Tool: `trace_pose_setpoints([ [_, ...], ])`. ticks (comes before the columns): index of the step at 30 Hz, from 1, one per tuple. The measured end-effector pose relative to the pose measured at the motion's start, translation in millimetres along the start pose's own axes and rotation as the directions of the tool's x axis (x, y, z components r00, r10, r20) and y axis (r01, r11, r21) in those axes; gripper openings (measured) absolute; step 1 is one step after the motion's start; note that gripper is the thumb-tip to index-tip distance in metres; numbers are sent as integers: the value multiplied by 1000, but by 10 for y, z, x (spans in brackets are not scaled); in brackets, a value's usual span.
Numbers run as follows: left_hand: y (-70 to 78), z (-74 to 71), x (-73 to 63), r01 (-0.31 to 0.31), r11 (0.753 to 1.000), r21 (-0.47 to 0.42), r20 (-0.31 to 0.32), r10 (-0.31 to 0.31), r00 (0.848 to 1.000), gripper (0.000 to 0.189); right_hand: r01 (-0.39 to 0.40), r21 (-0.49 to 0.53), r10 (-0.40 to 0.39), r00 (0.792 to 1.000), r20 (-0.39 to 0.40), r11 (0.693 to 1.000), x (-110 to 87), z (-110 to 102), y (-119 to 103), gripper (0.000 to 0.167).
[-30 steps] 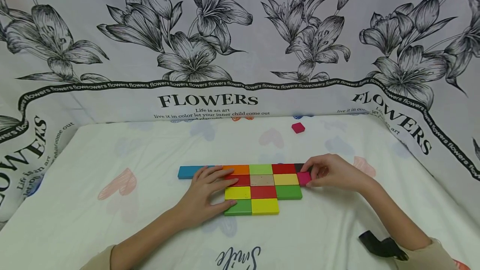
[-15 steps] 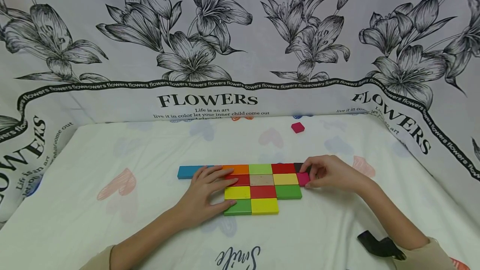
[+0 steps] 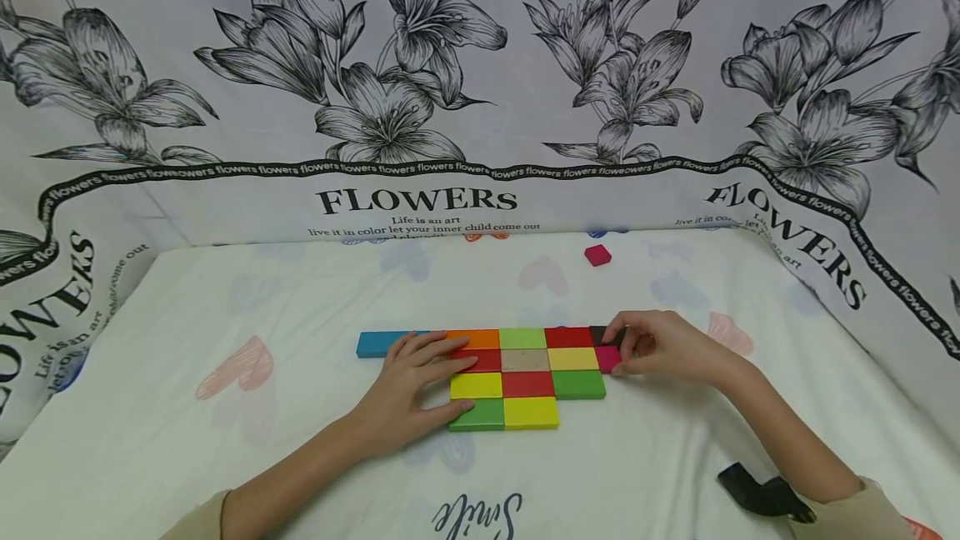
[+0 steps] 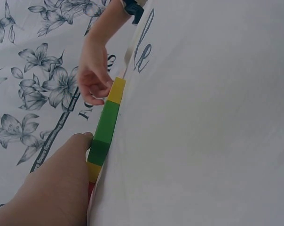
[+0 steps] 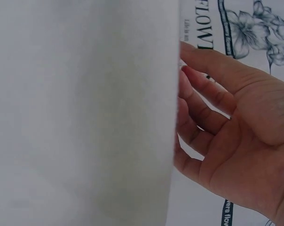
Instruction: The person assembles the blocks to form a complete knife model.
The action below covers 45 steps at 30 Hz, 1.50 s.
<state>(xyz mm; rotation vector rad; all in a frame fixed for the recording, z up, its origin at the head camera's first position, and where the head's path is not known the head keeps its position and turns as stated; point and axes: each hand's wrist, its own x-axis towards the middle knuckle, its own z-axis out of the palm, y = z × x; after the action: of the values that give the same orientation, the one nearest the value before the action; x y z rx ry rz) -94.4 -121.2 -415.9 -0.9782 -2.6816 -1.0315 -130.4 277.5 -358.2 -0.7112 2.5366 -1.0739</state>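
Observation:
Flat coloured blocks lie edge to edge in four rows in the head view. My left hand (image 3: 408, 398) rests along their left side, fingers spread over the blue block (image 3: 375, 345), orange block (image 3: 480, 340) and red block (image 3: 486, 361), thumb at a green block (image 3: 480, 416). At the right end, my right hand (image 3: 671, 346) pinches a magenta block (image 3: 606, 359), whose right side the fingers partly cover. Just behind it is a black block (image 3: 597, 333), overlapped by the index finger. In the right wrist view, the cloth hides the fingertips and blocks.
A loose dark-pink block (image 3: 597, 255) lies farther back on the white patterned cloth (image 3: 300, 298). A black strap (image 3: 761, 492) is beside the right sleeve. Behind stands a flower-printed fabric wall (image 3: 517, 107).
Both hands and the blocks stay almost where they were; the right fingers remain at the magenta block, with only a slight shift of the whole view.

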Motion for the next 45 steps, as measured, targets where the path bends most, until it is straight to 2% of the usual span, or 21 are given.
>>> trace_pose_setpoints([
  [9, 4, 5, 7, 1, 1000, 1, 10, -1, 1000, 53, -2, -52, 1, 1000, -30, 999, -28, -90, -1, 31],
  [18, 9, -1, 1, 6, 1000, 5, 9, -6, 1000, 53, -58, -110, 50, 996, -68, 992, 95, -298, -53, 36],
  [28, 0, 4, -16, -13, 1000, 13, -8, 13, 1000, 53, -104, -182, 80, 988, -133, 978, 369, -549, -28, 41],
  [33, 0, 4, -17, -12, 1000, 13, -8, 12, 1000, 53, -178, -181, 148, 975, -167, 967, 557, -625, 43, 42],
  [45, -2, 3, -12, -15, 1000, 11, -4, 15, 1000, 53, -288, -180, 239, 937, -253, 940, 924, -605, 309, 50],
])
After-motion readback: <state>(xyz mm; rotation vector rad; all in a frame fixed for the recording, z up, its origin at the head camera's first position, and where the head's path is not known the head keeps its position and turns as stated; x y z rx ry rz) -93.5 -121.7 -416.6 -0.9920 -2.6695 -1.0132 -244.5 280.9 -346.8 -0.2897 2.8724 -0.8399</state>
